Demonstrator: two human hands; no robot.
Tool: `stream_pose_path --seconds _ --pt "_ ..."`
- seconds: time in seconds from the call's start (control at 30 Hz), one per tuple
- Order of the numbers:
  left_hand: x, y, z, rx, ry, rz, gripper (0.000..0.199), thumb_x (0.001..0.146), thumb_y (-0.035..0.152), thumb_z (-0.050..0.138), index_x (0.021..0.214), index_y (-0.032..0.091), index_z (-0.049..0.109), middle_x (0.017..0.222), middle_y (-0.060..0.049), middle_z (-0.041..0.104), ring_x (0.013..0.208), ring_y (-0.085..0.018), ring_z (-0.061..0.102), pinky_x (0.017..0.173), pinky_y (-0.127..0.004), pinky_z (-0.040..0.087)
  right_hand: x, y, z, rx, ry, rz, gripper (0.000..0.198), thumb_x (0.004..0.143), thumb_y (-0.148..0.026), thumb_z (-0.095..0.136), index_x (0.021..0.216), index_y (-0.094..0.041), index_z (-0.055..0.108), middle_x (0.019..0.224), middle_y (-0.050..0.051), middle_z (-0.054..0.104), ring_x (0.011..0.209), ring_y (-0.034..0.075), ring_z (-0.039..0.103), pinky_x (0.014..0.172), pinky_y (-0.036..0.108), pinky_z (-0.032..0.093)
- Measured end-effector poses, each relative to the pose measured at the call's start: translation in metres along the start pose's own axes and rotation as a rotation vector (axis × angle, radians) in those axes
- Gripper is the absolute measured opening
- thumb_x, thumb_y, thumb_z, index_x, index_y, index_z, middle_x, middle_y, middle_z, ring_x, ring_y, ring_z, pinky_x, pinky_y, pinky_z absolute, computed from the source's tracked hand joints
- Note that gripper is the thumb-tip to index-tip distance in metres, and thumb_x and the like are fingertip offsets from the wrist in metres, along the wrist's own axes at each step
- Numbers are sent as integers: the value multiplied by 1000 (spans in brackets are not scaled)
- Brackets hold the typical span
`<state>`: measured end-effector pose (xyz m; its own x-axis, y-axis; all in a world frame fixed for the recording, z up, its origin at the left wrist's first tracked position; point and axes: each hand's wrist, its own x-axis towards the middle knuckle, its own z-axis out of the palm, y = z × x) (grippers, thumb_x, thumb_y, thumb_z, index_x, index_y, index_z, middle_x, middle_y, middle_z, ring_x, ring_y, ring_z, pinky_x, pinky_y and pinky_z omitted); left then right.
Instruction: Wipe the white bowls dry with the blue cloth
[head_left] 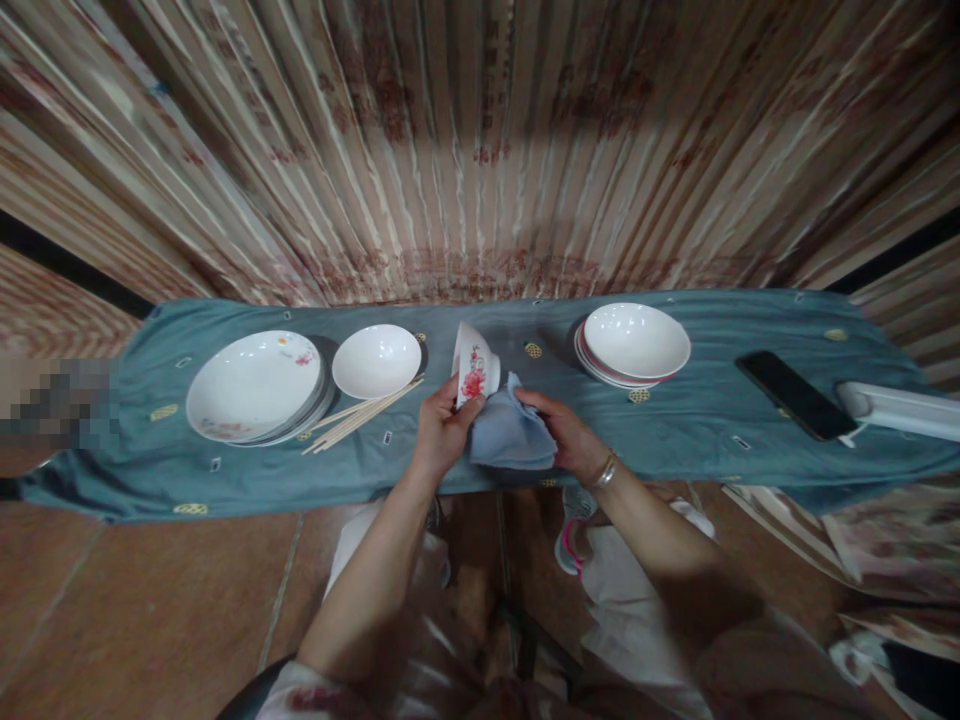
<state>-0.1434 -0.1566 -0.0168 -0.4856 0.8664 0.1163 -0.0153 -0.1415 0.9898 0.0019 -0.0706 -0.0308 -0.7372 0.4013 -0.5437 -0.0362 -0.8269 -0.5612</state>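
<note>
My left hand is closed on a small white bowl with a red flower on its outside. The bowl is tipped on its side, its opening turned to the left, above the middle of the table. In my right hand is a light blue cloth, pinched at its upper edge and hanging down. The cloth lies against the bowl's lower right side, close to my left thumb. The fingertips behind the cloth are partly hidden.
A stack of plates stands at left, beside a white bowl and several chopsticks. Stacked bowls stand right of centre. Farther right lie a black phone and a white object. A blue-green cloth covers the narrow table before a curtain.
</note>
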Motion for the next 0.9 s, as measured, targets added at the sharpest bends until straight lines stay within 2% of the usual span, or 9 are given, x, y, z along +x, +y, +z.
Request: stream_pose_path --seconds 0.1,0.17,0.27,0.33,0.43,0.5,0.57,0.73,0.9 --pt "1 -2 -1 -172 47 -44 23 66 24 76 88 18 75 83 -2 74 76 -17 63 77 -28 47 0 -9 -11 -129 125 -261 22 73 -39 72 68 -19 63 57 -3 65 50 12 59 56 24 50" --pt "0 -2 0 -275 52 -98 24 63 24 78 85 18 75 80 -2 74 72 -16 63 74 -28 47 1 -14 -17 -208 241 -453 24 70 -42 73 69 -21 63 59 -5 64 53 12 58 56 24 48" --pt "-1 -1 4 -379 51 -169 26 59 26 82 82 18 75 77 -2 73 67 -15 63 70 -28 48 3 -15 -19 -392 390 -677 25 75 -47 67 74 -22 65 64 -4 63 60 13 58 60 26 46" --pt "-2 1 8 -428 46 -193 29 56 26 83 82 18 74 76 -2 73 66 -15 63 68 -28 48 1 -13 -16 -589 423 -778 30 81 -50 61 79 -21 68 66 -2 63 63 15 57 64 28 47" --pt "-3 4 12 -457 21 -214 30 55 27 84 82 17 74 76 -2 73 66 -15 63 67 -28 48 -2 -4 -6 -813 368 -871 37 86 -51 55 96 -19 71 85 3 71 82 20 63 79 34 49" --pt "-3 6 13 -472 16 -215 29 56 27 83 82 17 74 76 -2 74 67 -15 64 69 -28 49 -5 3 2 -836 312 -925 37 85 -48 57 107 -21 69 112 4 70 105 22 62 98 36 45" --pt "-2 6 12 -493 30 -215 29 55 27 84 81 17 74 76 -2 74 69 -16 65 72 -29 50 -7 8 7 -803 268 -929 34 85 -45 59 112 -26 68 129 2 63 120 22 56 109 36 37" --pt "1 7 5 -483 88 -232 33 54 25 83 84 17 72 76 -3 74 76 -19 69 76 -32 51 -12 9 9 -754 168 -873 26 87 -42 60 109 -33 69 135 -2 58 126 21 52 116 39 30" --pt "0 6 2 -484 95 -228 36 53 24 84 86 17 71 79 -3 74 83 -22 70 79 -33 52 -8 8 -1 -918 206 -929 29 90 -45 54 108 -30 70 139 2 56 137 23 41 120 44 22"
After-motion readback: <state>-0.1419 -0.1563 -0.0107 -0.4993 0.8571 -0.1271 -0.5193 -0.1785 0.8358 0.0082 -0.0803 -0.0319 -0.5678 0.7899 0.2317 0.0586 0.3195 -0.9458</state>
